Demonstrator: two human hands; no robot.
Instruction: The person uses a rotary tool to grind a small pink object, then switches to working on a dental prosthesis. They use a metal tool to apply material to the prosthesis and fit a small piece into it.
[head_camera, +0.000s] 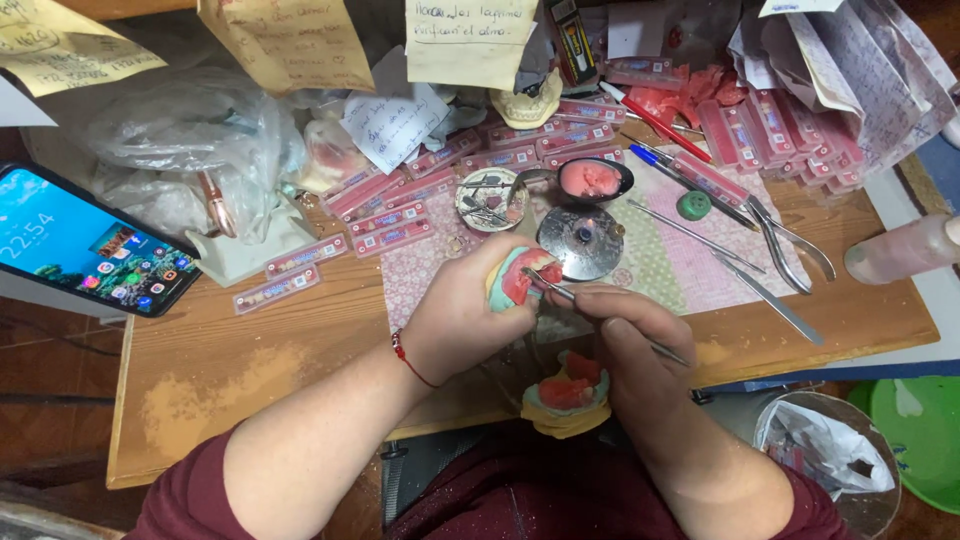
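My left hand (462, 318) grips a dental cast (519, 277) with red wax on a pale base, held over the front of the wooden table (250, 350). In my right hand (640, 345) is a thin metal wax tool (600, 312), its tip touching the red wax on that cast. A second cast with red wax (567, 393) lies just below my hands, near my lap.
A round metal burner (581, 240), a spoon of pink wax (591, 180), a small tin of tools (485, 198), pliers (790, 240), metal instruments (765, 297), pens and several strips of teeth lie behind my hands. A phone (85, 245) stands left; a lined bin (830, 450) at lower right.
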